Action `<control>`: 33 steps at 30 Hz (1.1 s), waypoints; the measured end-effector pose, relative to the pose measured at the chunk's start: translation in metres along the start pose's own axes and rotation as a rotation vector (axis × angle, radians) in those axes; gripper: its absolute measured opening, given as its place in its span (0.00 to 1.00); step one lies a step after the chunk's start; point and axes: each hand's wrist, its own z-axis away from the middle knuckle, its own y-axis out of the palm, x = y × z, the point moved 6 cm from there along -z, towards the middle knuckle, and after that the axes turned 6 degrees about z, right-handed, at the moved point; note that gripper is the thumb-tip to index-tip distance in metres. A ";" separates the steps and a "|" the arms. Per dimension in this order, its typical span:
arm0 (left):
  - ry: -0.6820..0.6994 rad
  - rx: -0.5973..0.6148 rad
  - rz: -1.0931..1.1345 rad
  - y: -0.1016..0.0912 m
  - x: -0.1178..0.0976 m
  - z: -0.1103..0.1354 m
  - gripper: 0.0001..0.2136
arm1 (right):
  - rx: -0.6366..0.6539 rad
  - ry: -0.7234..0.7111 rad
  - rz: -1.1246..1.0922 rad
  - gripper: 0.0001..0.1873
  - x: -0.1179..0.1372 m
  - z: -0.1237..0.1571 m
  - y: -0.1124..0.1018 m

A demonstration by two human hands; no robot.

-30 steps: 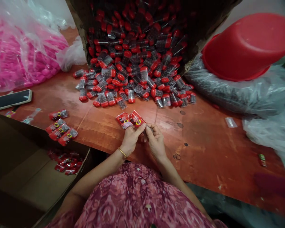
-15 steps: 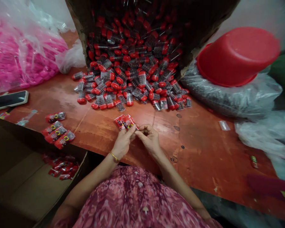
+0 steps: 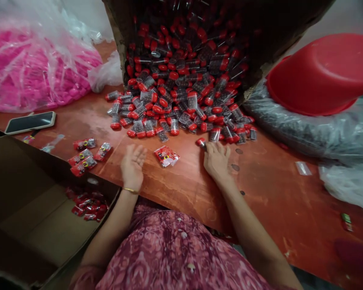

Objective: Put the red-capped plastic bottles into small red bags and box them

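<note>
My left hand (image 3: 133,167) is open, palm turned up and fingers apart, just above the table near its front edge. To its left lie several small red printed packets (image 3: 103,152). Between my hands rests a small stack of red printed wrappers (image 3: 166,156), touched by neither. My right hand (image 3: 218,161) reaches to the front of the heap of clear containers with red caps (image 3: 174,125). Its fingers are closed around one small red-capped container (image 3: 201,142), whose cap sticks out on the thumb side.
A cardboard box (image 3: 48,225) holding more red packets stands below the table's left edge. A phone (image 3: 30,122) and a bag of pink pieces (image 3: 42,68) lie left. The heap spills from a large carton (image 3: 117,32). A red bucket (image 3: 323,72) sits on a filled bag (image 3: 308,129) right.
My hands have parted from the stack of wrappers, which now lies on the table. The left moved left and opened; the right moved right to the containers. One packet now lies apart at the left.
</note>
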 end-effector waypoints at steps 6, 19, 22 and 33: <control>0.388 0.415 -0.959 0.051 0.020 0.013 0.16 | 0.035 -0.047 -0.108 0.17 0.004 0.042 -0.007; 0.564 0.384 -1.325 0.054 0.020 0.020 0.13 | -0.086 0.033 -0.854 0.17 0.063 0.043 -0.031; 0.660 0.400 -1.268 0.062 0.010 0.037 0.12 | 0.091 0.151 -1.245 0.21 0.090 0.035 -0.025; 0.040 0.521 -0.585 0.056 0.036 0.048 0.17 | 0.009 0.330 -1.311 0.16 0.080 0.037 -0.022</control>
